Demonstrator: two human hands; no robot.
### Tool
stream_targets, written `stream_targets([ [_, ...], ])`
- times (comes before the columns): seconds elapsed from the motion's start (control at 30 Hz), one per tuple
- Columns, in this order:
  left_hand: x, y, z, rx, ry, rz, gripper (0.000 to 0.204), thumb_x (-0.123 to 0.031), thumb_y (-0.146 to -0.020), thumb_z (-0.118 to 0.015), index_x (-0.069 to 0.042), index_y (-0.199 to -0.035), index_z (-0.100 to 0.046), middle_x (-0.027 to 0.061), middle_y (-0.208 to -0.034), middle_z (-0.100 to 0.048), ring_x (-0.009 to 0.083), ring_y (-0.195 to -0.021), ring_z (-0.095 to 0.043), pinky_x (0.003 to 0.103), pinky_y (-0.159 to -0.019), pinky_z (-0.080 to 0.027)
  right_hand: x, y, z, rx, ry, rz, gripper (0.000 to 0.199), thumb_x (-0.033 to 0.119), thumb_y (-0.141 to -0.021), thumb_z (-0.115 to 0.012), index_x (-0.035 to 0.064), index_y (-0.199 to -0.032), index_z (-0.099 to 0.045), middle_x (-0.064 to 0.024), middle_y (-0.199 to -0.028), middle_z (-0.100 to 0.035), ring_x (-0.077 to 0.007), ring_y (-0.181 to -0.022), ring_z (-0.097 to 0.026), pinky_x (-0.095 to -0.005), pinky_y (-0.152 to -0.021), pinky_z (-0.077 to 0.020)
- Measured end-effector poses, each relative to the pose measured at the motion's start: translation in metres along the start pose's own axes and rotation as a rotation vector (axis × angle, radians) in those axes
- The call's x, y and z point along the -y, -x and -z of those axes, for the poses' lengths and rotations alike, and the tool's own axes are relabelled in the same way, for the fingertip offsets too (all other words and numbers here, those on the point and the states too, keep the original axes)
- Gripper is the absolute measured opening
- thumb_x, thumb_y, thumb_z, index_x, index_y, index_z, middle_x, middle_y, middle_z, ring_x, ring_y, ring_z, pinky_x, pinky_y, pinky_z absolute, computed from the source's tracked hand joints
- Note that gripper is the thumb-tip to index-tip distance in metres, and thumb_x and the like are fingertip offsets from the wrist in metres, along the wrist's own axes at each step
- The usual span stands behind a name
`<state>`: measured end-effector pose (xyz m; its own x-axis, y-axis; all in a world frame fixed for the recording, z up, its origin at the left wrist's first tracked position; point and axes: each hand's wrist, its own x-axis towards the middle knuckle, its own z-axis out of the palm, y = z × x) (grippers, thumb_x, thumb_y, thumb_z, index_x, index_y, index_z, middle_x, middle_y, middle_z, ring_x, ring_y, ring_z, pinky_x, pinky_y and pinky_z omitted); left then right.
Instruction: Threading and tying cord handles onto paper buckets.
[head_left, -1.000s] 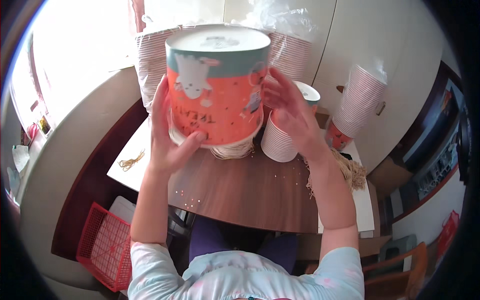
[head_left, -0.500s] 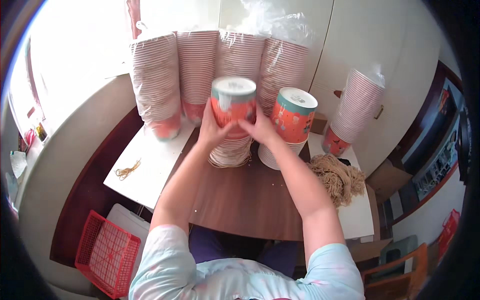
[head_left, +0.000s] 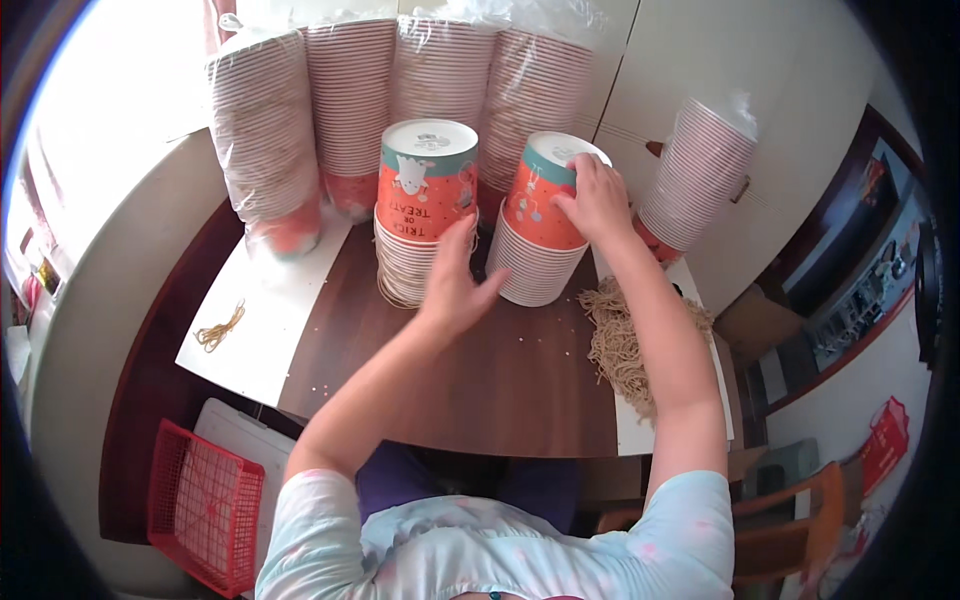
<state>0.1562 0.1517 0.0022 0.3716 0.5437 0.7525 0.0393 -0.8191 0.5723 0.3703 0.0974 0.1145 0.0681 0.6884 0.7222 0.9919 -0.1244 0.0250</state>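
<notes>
Two stacks of upside-down paper buckets stand side by side on the brown tabletop (head_left: pixel 470 385). The left stack's top bucket (head_left: pixel 420 195) is orange with a teal band and a white base; string loops show around the rims beneath it. My left hand (head_left: pixel 458 285) is just right of that stack, thumb and fingers spread, holding nothing. On the right stack, the top paper bucket (head_left: pixel 535 195) has the same orange and teal print. My right hand (head_left: pixel 597 200) grips its upper right side, fingers over the base edge and thumb on the front.
Tall bagged bucket stacks (head_left: pixel 265 140) line the back, and another bagged stack (head_left: pixel 695 180) stands at the right. A heap of beige string (head_left: pixel 620 345) lies right of the buckets. A small string bundle (head_left: pixel 220 328) is at the left. A red basket (head_left: pixel 205 510) sits lower left.
Both hands have come off the left stack's top bucket, which now rests on that stack. My right hand has moved right onto the other stack's top bucket. The whole view has shifted slightly.
</notes>
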Motion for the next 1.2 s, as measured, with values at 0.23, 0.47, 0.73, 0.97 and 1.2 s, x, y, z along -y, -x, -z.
stream_targets([
  [0.23,-0.01,-0.048,-0.086,-0.014,-0.086,0.293,0.129,-0.045,-0.053,-0.086,0.006,-0.143,-0.008,0.0277,-0.142,-0.03,0.0388,-0.132,-0.033,0.048,-0.107,-0.03,0.002,-0.039,0.012,-0.107,-0.146,-0.059,0.031,0.016,-0.066,-0.077,0.0017,-0.086,-0.058,-0.0153,-0.083,-0.065,-0.0328,-0.081,-0.063,-0.0418,-0.072,-0.0494],
  [0.47,-0.002,-0.048,-0.105,0.164,-0.223,0.406,0.121,-0.05,-0.057,-0.082,-0.002,-0.145,-0.012,0.0215,-0.143,-0.032,0.0372,-0.131,-0.034,0.055,-0.106,-0.026,-0.021,-0.07,0.107,-0.665,-0.255,-0.084,0.036,0.029,-0.075,-0.074,-0.0006,-0.092,-0.063,-0.0188,-0.087,-0.066,-0.0321,-0.077,-0.064,-0.0396,-0.07,-0.0504],
  [0.73,-0.049,-0.017,-0.007,-0.153,0.283,-0.317,0.08,-0.036,-0.073,-0.075,0.0,-0.135,-0.04,0.0205,-0.136,-0.042,0.0339,-0.129,-0.038,0.044,-0.107,-0.03,-0.008,0.117,0.095,-0.574,-1.601,-0.862,0.025,0.02,-0.096,-0.052,0.0007,-0.111,-0.056,-0.0097,-0.115,-0.058,-0.0211,-0.11,-0.051,-0.0392,-0.09,-0.0441],
  [0.97,-0.086,0.06,0.054,0.499,-0.103,-0.475,0.02,-0.015,-0.071,-0.073,-0.009,-0.085,-0.059,0.0035,-0.074,-0.057,0.0232,-0.076,-0.058,0.044,-0.088,-0.044,0.034,0.267,0.025,0.31,-1.414,-1.231,0.024,0.016,-0.091,-0.06,0.0058,-0.113,-0.056,-0.0065,-0.106,-0.064,-0.0179,-0.099,-0.061,-0.0367,-0.088,-0.0496],
  [1.2,-0.093,0.092,0.073,0.598,-0.334,-0.383,0.023,-0.012,-0.069,-0.073,-0.009,-0.088,-0.059,0.0037,-0.075,-0.056,0.0232,-0.079,-0.057,0.044,-0.089,-0.042,-0.042,0.228,0.049,0.105,-0.087,-0.22,0.012,0.009,-0.076,-0.068,0.0072,-0.087,-0.065,-0.0064,-0.087,-0.059,-0.0278,-0.089,-0.053,-0.0386,-0.08,-0.0442],
])
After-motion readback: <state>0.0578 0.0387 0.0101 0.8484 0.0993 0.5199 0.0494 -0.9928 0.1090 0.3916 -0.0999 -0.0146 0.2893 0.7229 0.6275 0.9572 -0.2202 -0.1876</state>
